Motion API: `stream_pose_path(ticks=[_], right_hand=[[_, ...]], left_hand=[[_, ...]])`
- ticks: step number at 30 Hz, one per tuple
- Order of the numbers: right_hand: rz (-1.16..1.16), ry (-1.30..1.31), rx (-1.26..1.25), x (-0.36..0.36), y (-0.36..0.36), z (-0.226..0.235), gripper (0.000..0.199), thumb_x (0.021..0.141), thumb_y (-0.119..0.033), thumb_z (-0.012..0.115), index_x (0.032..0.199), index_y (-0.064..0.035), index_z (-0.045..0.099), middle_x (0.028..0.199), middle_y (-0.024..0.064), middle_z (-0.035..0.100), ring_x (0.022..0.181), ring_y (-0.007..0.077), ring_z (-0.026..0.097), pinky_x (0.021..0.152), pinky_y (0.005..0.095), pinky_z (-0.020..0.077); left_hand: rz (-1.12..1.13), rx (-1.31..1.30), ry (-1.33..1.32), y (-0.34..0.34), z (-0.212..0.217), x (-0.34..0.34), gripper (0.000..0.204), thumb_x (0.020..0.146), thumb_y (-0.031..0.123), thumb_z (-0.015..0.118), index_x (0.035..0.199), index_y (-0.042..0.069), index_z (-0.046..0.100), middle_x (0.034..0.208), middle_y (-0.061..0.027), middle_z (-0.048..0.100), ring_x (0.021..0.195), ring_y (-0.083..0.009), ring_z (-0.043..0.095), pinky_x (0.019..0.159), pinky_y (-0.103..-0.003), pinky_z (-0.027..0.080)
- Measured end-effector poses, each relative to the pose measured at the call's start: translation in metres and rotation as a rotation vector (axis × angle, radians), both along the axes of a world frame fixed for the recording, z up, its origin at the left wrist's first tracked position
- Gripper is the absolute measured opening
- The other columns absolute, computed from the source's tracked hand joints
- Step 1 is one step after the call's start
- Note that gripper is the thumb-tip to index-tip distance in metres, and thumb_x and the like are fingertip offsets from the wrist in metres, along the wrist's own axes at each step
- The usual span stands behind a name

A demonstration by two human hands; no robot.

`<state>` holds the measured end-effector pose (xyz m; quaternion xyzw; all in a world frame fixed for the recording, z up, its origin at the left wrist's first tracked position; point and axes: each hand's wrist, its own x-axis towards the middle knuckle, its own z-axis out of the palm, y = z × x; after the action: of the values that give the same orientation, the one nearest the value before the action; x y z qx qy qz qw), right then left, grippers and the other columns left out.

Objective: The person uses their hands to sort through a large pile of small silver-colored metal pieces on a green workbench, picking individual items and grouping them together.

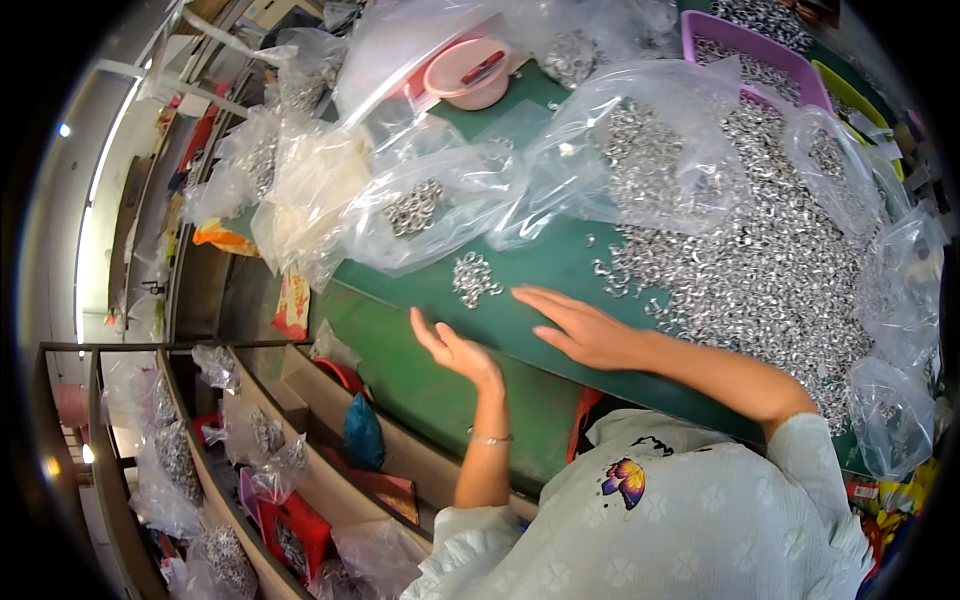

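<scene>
My left hand (453,352) is at the table's front edge, palm turned up and fingers stretched out, with nothing visible in it. Flat and slightly blurred, my right hand (580,326) hovers over or rests on the green tabletop (545,265); which of the two I cannot tell. A small cluster of shiny curved metal pieces (473,281) lies just beyond both hands, apart from them. To the right spreads a large heap of the same silvery pieces (775,255), its loose edge close to my right forearm.
Clear plastic bags (560,165) lie across the table, one around a few metal pieces (413,208). A pink bowl (468,75) with a red object stands at the back. A purple bin (750,50) sits far right. Shelves (300,400) with bagged pieces stand at lower left.
</scene>
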<state>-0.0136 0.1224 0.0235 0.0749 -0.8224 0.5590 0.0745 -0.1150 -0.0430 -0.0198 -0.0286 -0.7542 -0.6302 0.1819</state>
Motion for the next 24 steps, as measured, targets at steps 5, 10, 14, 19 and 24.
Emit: stream_pose_path(ticks=[5,10,14,19,24], right_hand=[[-0.033,0.098,0.298,-0.1,-0.031,-0.033,0.057,0.098,-0.027,0.049,0.144,0.0006,0.033,0.15,0.0199,0.033,0.141,0.0338,0.029,0.117,0.0419,0.0239],[-0.077,0.097,0.531,-0.131,-0.044,-0.04,0.056,0.099,-0.038,0.045,0.135,0.0038,0.045,0.147,0.0207,0.038,0.139,0.0353,0.031,0.116,0.0438,0.0243],[-0.086,0.083,0.411,-0.112,-0.072,-0.046,0.052,0.099,-0.037,0.044,0.129,0.0049,0.052,0.143,0.0215,0.043,0.138,0.0355,0.033,0.116,0.044,0.0243],[-0.12,0.107,0.15,-0.086,-0.114,-0.051,0.041,0.096,-0.027,0.05,0.118,0.0065,0.058,0.127,0.0218,0.057,0.128,0.0373,0.046,0.11,0.0454,0.0341],[-0.057,0.1,-0.084,-0.082,-0.117,-0.038,0.033,0.095,-0.021,0.05,0.114,0.0036,0.06,0.115,0.0214,0.061,0.11,0.0347,0.056,0.094,0.0421,0.0455]], left_hand=[[0.043,0.423,0.062,0.014,-0.016,0.0,0.051,0.103,0.02,0.029,0.146,-0.008,0.026,0.155,-0.0205,0.023,0.145,-0.0284,0.02,0.119,-0.04,0.015],[0.068,0.595,0.077,0.016,-0.019,-0.003,0.053,0.103,0.022,0.029,0.146,-0.009,0.023,0.155,-0.0222,0.02,0.146,-0.0305,0.018,0.121,-0.041,0.013],[0.083,0.653,0.004,0.014,-0.02,-0.003,0.053,0.104,0.024,0.03,0.146,-0.008,0.024,0.155,-0.022,0.02,0.145,-0.0305,0.018,0.121,-0.041,0.014],[0.164,0.133,-0.068,0.0,-0.03,0.009,0.047,0.103,0.023,0.037,0.141,-0.004,0.037,0.145,-0.0186,0.04,0.132,-0.0279,0.042,0.112,-0.039,0.034],[0.162,0.565,-0.147,0.0,-0.03,0.013,0.042,0.103,0.023,0.037,0.137,-0.001,0.043,0.14,-0.0155,0.046,0.127,-0.025,0.047,0.109,-0.038,0.038]])
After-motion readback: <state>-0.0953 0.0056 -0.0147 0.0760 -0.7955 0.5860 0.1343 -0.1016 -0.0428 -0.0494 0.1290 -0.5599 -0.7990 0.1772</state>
